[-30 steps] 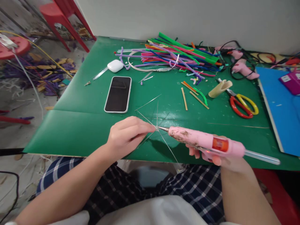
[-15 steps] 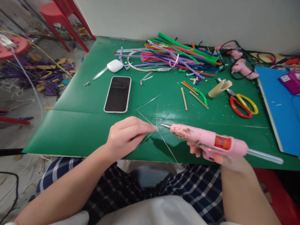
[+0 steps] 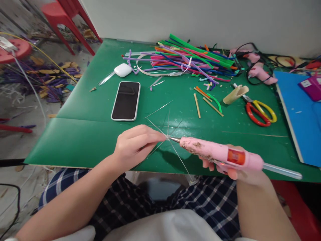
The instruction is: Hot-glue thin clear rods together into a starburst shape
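My left hand (image 3: pixel 136 144) pinches a bundle of thin clear wires (image 3: pixel 167 132) where they cross, just above the front of the green table (image 3: pixel 82 134). The wires fan out from the pinch in several directions. My right hand (image 3: pixel 225 165) grips a pink hot glue gun (image 3: pixel 218 153) from below, with a clear glue stick sticking out of its back end. The gun's metal nozzle touches the wire crossing right beside my left fingertips.
A black phone (image 3: pixel 126 100) and a white earbud case (image 3: pixel 122 70) lie at the left. A heap of coloured pipe cleaners (image 3: pixel 188 58) fills the back. Red and yellow scissors (image 3: pixel 259 112), a cream tube (image 3: pixel 235 94), short sticks (image 3: pixel 197 105), more pink glue guns (image 3: pixel 260 73) and a blue board (image 3: pixel 298 110) lie right.
The glue gun's nozzle drew back a little to the right half a second ago, and has now returned to the wire crossing. My left hand has stayed still.
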`<state>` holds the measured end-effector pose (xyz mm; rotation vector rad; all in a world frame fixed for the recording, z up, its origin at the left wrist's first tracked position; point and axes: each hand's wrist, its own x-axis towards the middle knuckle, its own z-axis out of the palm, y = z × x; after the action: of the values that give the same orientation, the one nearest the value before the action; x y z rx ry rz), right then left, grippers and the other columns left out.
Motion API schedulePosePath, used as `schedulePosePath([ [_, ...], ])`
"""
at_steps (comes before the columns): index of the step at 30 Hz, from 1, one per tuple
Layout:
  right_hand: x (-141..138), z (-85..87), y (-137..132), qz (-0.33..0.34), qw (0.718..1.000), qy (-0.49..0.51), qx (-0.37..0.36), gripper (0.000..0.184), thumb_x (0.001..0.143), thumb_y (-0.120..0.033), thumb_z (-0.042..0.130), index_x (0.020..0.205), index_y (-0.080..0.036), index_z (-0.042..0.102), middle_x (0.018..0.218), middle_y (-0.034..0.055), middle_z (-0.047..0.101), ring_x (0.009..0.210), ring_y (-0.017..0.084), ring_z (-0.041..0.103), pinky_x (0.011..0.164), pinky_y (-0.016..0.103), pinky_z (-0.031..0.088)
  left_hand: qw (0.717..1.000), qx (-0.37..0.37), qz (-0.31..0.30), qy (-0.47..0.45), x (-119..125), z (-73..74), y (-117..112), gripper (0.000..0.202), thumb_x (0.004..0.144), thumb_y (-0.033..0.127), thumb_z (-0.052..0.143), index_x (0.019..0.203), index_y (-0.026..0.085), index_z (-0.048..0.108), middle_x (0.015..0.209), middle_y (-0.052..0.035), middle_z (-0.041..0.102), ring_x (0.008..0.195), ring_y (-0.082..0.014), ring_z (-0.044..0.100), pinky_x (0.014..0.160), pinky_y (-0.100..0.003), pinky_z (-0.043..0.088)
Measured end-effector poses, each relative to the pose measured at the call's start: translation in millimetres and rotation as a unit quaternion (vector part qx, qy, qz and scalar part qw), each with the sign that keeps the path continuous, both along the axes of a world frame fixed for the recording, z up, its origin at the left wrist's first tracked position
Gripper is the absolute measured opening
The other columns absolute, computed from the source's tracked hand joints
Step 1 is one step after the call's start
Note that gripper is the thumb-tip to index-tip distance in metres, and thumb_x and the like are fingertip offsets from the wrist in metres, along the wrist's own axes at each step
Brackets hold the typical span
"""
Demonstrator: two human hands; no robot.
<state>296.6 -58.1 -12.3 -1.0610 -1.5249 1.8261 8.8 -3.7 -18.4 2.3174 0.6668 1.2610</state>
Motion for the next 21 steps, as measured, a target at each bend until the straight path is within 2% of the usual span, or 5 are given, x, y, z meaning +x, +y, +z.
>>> schedulePosePath([
  [4, -0.1, 1.7, 1.9, 0.015, 1.0, -0.003, 0.016, 0.045, 0.061, -0.049, 0.071, 0.097, -0.023, 0.067, 0.082, 0.0038, 0.065, 0.062, 0.013, 0.058, 0.051, 0.021, 0.048, 1.0, -0.003, 0.0, 0.001, 0.4, 0.1, 0.4, 0.031, 0.074, -0.002, 0.055, 0.095, 0.02, 0.064, 0.085, -0.0035, 0.069, 0.077, -0.0143, 0.064, 0.067, -0.027, 0.055],
  [8, -1.0, 3.0, 0.3, -0.002, 1.0, -0.021, 0.02, 0.05, 0.06, -0.055, 0.069, 0.096, -0.02, 0.067, 0.081, 0.0052, 0.065, 0.061, 0.014, 0.057, 0.05, 0.021, 0.048, 1.0, -0.005, 0.008, 0.002, 0.9, 0.6, 0.6, 0.028, 0.075, 0.001, 0.054, 0.093, 0.02, 0.064, 0.083, -0.0028, 0.07, 0.075, -0.0141, 0.064, 0.066, -0.026, 0.055],
  [17, -1.2, 6.7, -0.7, 0.015, 0.998, -0.028, 0.048, 0.044, 0.065, -0.059, 0.063, 0.088, -0.021, 0.067, 0.078, 0.0038, 0.064, 0.063, 0.015, 0.057, 0.053, 0.023, 0.049, 1.0, 0.003, 0.005, 0.004, 0.8, 0.5, 0.0, 0.031, 0.073, -0.003, 0.055, 0.094, 0.018, 0.063, 0.084, -0.0032, 0.069, 0.076, -0.0133, 0.064, 0.068, -0.025, 0.054],
  [21, -2.8, 6.3, -4.6, 0.016, 0.993, -0.093, 0.078, 0.058, 0.06, -0.074, 0.053, 0.08, -0.02, 0.066, 0.07, 0.0047, 0.062, 0.061, 0.017, 0.059, 0.053, 0.029, 0.05, 1.0, -0.004, 0.008, 0.008, 0.1, 0.1, -0.4, 0.029, 0.075, 0.0, 0.054, 0.094, 0.021, 0.063, 0.085, -0.0021, 0.069, 0.077, -0.0135, 0.064, 0.068, -0.025, 0.054],
])
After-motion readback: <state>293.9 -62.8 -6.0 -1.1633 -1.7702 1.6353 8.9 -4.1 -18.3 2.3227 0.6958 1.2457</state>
